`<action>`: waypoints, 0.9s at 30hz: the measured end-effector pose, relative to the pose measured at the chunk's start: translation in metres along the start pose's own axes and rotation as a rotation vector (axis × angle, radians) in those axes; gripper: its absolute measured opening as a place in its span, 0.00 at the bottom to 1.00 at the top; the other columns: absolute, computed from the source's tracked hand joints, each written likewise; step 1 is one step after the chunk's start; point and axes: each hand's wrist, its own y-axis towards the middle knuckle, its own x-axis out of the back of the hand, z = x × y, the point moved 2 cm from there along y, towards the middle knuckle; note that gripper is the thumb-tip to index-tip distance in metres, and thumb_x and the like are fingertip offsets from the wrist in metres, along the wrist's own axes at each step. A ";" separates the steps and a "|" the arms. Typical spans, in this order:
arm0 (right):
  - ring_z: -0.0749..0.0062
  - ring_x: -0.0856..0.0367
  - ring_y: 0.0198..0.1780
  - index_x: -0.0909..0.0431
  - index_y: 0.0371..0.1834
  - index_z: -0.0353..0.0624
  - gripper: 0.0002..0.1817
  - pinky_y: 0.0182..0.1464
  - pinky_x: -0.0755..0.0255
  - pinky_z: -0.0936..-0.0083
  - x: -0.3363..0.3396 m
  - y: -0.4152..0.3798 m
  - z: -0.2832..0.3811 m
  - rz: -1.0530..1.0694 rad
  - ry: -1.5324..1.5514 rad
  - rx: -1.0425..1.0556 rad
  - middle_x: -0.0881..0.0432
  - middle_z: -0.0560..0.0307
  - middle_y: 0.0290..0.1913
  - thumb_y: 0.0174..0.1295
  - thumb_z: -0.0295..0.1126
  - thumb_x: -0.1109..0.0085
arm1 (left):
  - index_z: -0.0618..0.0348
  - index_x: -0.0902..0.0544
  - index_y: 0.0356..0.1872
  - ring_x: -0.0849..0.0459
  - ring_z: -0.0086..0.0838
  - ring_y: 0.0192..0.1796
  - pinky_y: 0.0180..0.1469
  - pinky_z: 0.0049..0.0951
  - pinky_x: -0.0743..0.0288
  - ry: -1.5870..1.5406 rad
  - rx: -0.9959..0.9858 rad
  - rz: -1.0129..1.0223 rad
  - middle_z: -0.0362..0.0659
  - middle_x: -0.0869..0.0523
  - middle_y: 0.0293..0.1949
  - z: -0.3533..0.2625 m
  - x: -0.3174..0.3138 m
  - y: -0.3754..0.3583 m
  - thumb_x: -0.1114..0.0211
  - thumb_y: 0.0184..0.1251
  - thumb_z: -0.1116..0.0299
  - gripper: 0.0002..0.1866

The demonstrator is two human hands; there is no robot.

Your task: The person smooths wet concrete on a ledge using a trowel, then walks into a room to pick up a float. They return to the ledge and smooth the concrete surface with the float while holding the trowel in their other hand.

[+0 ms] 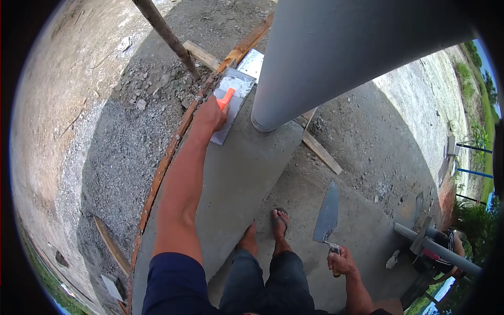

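Note:
My left hand is closed round the orange handle of a plastering float. The float's flat plate lies on the grey wet concrete, close to the wooden form board, with paler wet mix smeared on its far end. Off to the right, my right hand grips the handle of a pointed trowel. That trowel's blade points forward, held above the floor with some mortar near its heel. Just right of the float stands a thick grey round column, its foot meeting the concrete.
A white board lies beyond the float. A wooden stake leans over the gravel on the left. Timber pieces stick out right of the column. Another person is at the far right, behind grey pipes.

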 end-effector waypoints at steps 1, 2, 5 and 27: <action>0.76 0.25 0.18 0.28 0.26 0.42 0.08 0.23 0.32 0.77 0.003 0.001 -0.005 -0.008 -0.004 -0.021 0.24 0.59 0.18 0.59 0.33 0.43 | 0.68 0.29 0.46 0.17 0.59 0.49 0.50 0.51 0.24 -0.025 -0.004 -0.037 0.65 0.16 0.42 -0.010 -0.003 0.007 0.39 0.68 0.54 0.23; 0.77 0.26 0.18 0.28 0.28 0.42 0.07 0.24 0.32 0.77 0.005 -0.001 -0.008 -0.014 -0.008 -0.043 0.24 0.60 0.18 0.60 0.32 0.43 | 0.69 0.28 0.46 0.18 0.59 0.48 0.50 0.51 0.24 -0.065 0.004 -0.038 0.65 0.17 0.42 -0.013 -0.011 0.007 0.39 0.68 0.54 0.23; 0.77 0.26 0.18 0.27 0.28 0.42 0.08 0.24 0.32 0.78 0.003 -0.002 -0.010 -0.005 0.038 -0.029 0.24 0.60 0.18 0.60 0.33 0.42 | 0.69 0.27 0.47 0.18 0.59 0.48 0.51 0.51 0.24 0.043 -0.102 0.038 0.65 0.17 0.42 0.018 -0.014 -0.037 0.40 0.68 0.54 0.24; 0.74 0.25 0.18 0.29 0.24 0.42 0.14 0.23 0.30 0.76 -0.001 -0.002 -0.016 0.026 0.007 -0.031 0.24 0.57 0.17 0.59 0.39 0.40 | 0.65 0.28 0.42 0.18 0.60 0.45 0.47 0.53 0.26 0.104 -0.073 0.116 0.65 0.16 0.39 0.058 0.001 -0.079 0.40 0.68 0.51 0.23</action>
